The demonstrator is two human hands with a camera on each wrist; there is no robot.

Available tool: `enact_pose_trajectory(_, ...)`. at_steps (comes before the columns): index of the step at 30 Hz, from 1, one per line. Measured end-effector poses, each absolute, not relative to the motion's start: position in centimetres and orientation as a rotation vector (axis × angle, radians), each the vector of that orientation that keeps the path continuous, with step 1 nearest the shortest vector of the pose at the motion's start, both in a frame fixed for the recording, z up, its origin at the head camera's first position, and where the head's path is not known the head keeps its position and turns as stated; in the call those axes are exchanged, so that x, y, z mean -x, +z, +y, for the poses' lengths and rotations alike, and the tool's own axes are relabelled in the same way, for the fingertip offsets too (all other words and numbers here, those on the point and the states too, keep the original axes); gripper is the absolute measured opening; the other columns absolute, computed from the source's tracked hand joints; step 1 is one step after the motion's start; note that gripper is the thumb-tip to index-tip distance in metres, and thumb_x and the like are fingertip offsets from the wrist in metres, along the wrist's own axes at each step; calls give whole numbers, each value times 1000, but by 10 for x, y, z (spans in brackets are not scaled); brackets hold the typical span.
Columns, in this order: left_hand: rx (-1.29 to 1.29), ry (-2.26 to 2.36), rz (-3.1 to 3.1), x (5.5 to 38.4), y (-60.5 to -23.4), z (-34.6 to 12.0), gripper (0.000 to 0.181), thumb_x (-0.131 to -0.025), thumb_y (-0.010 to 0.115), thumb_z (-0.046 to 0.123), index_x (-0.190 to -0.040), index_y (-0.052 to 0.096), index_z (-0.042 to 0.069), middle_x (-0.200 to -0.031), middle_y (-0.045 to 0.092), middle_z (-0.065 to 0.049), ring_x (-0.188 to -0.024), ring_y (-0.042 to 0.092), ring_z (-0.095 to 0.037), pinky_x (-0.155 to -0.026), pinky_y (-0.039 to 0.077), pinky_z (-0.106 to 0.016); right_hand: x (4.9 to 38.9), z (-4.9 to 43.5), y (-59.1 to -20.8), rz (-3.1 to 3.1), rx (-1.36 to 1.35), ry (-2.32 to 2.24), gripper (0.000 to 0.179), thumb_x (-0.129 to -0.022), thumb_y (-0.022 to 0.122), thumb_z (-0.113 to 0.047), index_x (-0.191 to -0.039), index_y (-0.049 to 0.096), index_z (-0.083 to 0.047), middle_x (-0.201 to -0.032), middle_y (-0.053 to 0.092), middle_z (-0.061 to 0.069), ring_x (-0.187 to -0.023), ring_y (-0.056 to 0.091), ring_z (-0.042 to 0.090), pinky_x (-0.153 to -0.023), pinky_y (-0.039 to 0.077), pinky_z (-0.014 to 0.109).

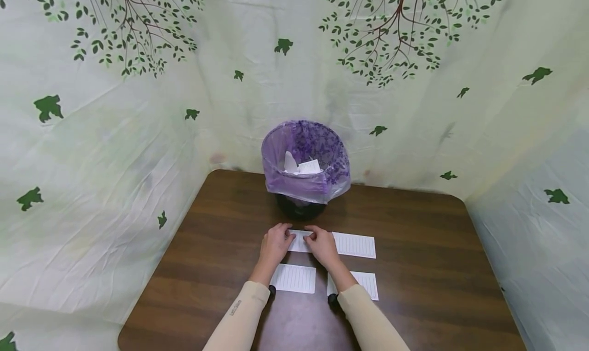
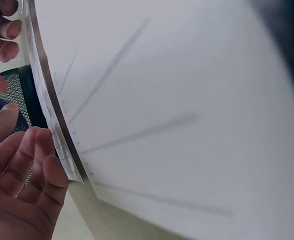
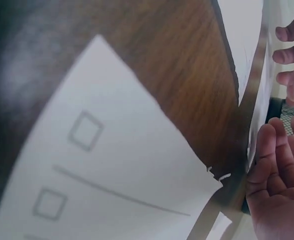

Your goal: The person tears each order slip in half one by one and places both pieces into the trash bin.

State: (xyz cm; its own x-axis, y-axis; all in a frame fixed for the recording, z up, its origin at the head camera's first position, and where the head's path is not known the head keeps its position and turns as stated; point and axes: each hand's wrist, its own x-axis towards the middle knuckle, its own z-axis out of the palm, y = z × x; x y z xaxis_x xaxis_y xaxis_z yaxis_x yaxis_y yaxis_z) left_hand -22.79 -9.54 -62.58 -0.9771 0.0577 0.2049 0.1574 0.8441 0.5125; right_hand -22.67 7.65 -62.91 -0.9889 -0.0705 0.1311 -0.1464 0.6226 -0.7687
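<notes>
In the head view, a lined white paper piece [image 1: 300,242] lies on the table, partly covered by the hands. My left hand [image 1: 275,242] is over its left end, and my right hand [image 1: 323,246] is over its right side. Thumb and index finger stand apart on both hands, and no paper shows between them. In the left wrist view, the left hand's fingers [image 2: 24,170] bend loosely near a paper's edge. The right wrist view has the right hand's fingers [image 3: 274,160] beside a paper edge, with a torn-edged sheet [image 3: 112,150] printed with checkboxes up close.
Other lined pieces lie nearby: one at upper right [image 1: 354,244], one at lower left [image 1: 293,278], and one at lower right [image 1: 366,284], partly under the right forearm. Behind the hands stands a black mesh bin [image 1: 299,209] with a purple liner [image 1: 303,185] and white paper scraps [image 1: 309,167] inside.
</notes>
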Motion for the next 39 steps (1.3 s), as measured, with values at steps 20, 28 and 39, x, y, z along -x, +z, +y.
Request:
enact_pose_trajectory(20, 185, -815, -2885, 239, -633, -91, 31, -87, 84, 16, -116, 78, 6, -85, 64, -5, -74, 63, -25, -70, 55, -45, 237, 63, -629, -2847, -145, 1060, 33, -90, 78, -15, -122, 78, -8, -80, 79, 7, -79, 77, 28, -69, 58, 42)
enact_pose_trajectory(28, 202, -780, -2905, 235, -631, -89, 33, -87, 86, 16, -118, 80, 6, -95, 69, -12, -83, 69, -34, -77, 59, -51, 234, 59, -626, -2894, -168, 906, 31, -90, 80, -18, -120, 81, -9, -90, 81, 13, -88, 77, 40, -73, 59, 51)
enact_pose_trajectory(39, 184, -803, -2882, 231, -633, -86, 30, -88, 86, 12, -116, 81, 5, -101, 70, -14, -88, 72, -37, -79, 60, -51, 234, 55, -632, -2910, -204, 832, 21, -89, 82, -16, -110, 82, -8, -101, 82, 12, -89, 77, 38, -74, 61, 49)
